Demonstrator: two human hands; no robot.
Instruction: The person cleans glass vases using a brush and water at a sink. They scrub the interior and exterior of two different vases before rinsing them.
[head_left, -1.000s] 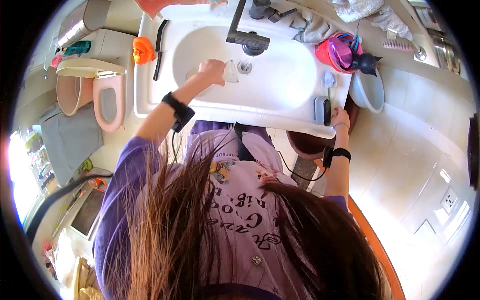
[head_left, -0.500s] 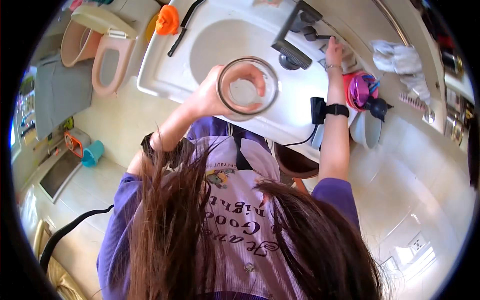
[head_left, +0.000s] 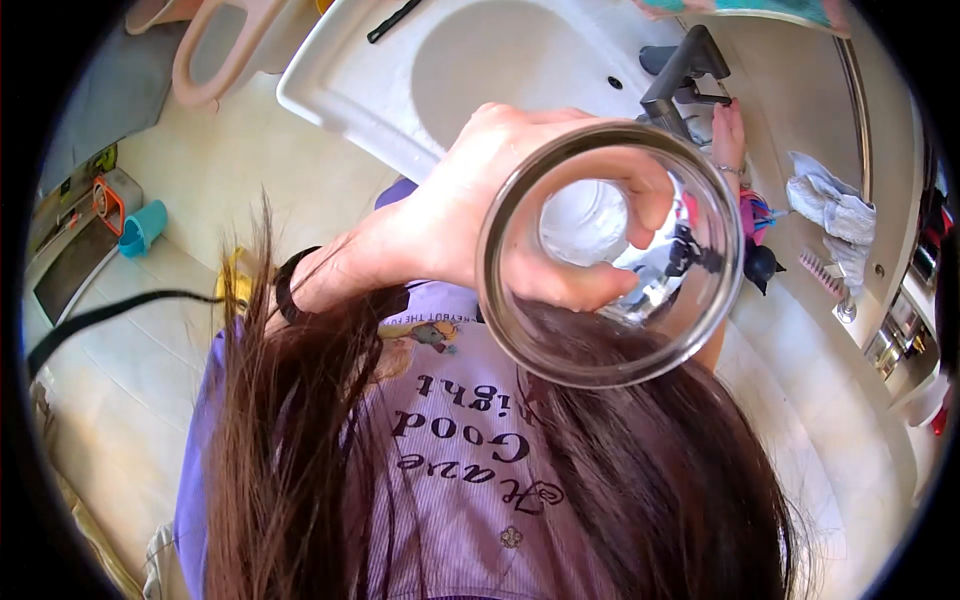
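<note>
A clear glass jar or cup is raised close to the view, its round mouth facing up toward me. My left hand is wrapped round its side, and the fingers show through the glass. No liquid can be made out inside. Over at the sink's right side, my right hand is at the lever of the dark grey faucet, its fingers stretched out against the lever's end. The glass hides most of my right forearm. Left of the faucet lies the white sink with its round basin.
A black stick-like item lies on the sink's far left rim. Right of the faucet hang a white towel and a pink comb-like brush. A pale toilet seat and a teal bucket are to the left.
My left hand has lifted the glass up toward the view and to the right. My right hand stays by the faucet lever, with its fingers now straighter. The view has shifted.
</note>
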